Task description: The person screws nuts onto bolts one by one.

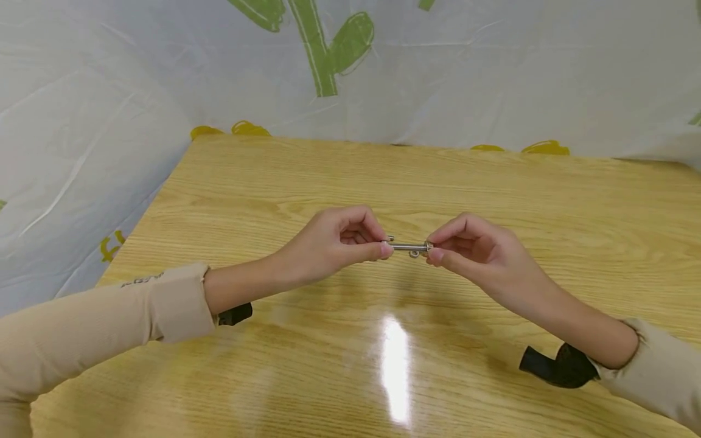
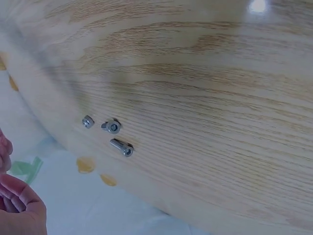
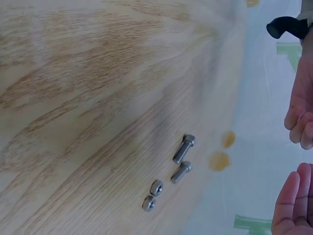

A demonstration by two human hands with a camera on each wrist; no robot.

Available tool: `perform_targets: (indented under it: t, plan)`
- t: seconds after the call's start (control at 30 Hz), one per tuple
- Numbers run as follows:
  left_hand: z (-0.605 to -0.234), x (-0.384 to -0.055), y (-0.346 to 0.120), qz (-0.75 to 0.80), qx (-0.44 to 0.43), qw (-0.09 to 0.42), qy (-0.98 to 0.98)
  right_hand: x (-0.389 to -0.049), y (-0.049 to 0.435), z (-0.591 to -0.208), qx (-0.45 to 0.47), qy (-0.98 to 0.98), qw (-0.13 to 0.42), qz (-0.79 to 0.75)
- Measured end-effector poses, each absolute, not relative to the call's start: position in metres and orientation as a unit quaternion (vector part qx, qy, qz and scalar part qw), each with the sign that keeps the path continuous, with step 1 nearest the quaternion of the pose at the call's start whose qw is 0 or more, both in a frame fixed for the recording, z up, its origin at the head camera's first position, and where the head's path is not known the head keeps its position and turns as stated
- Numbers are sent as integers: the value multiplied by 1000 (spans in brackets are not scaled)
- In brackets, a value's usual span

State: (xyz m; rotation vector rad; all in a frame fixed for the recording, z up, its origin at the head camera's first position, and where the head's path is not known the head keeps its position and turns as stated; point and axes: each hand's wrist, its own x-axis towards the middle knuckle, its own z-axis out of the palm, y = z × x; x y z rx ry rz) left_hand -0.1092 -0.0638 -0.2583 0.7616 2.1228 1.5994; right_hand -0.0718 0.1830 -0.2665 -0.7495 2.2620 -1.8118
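In the head view, a slim silver bolt (image 1: 409, 247) spans level between both hands above the table. My left hand (image 1: 342, 240) pinches its left end between thumb and forefinger. At the other end, the thumb and forefinger of my right hand (image 1: 482, 252) grip near a wider metal collar; fingertips cover it, so whether it is a head or a nut I cannot tell. Two more bolts, one longer (image 3: 184, 148) and one shorter (image 3: 181, 172), lie on the wood in the right wrist view. Beside them sit two nuts, one (image 3: 156, 188) almost touching the other (image 3: 149, 203).
The wood-grain table (image 1: 263, 194) stretches beneath both arms. A pale sheet with green plant prints (image 1: 493, 79) hangs behind its far edge. Black straps with camera stubs, one (image 1: 564, 366) on the right wrist and one (image 1: 235, 314) on the left, stick out below the sleeves.
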Motion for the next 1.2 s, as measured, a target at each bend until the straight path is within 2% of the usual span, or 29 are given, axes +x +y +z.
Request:
perform_targets:
  t: [0.4, 0.77, 1.03, 1.2]
  plan:
    - [-258, -107, -63, 594, 246, 185, 743, -69, 177, -260, -189, 766, 71, -611]
    - [-257, -102, -64, 639, 224, 165, 717, -68, 168, -251, -180, 773, 25, -608]
    - [-247, -98, -63, 649, 225, 126, 716, -66, 162, -259, -211, 744, -7, -633]
    - [-246, -99, -60, 656, 227, 123, 709, -65, 159, -262, -183, 753, -24, -632]
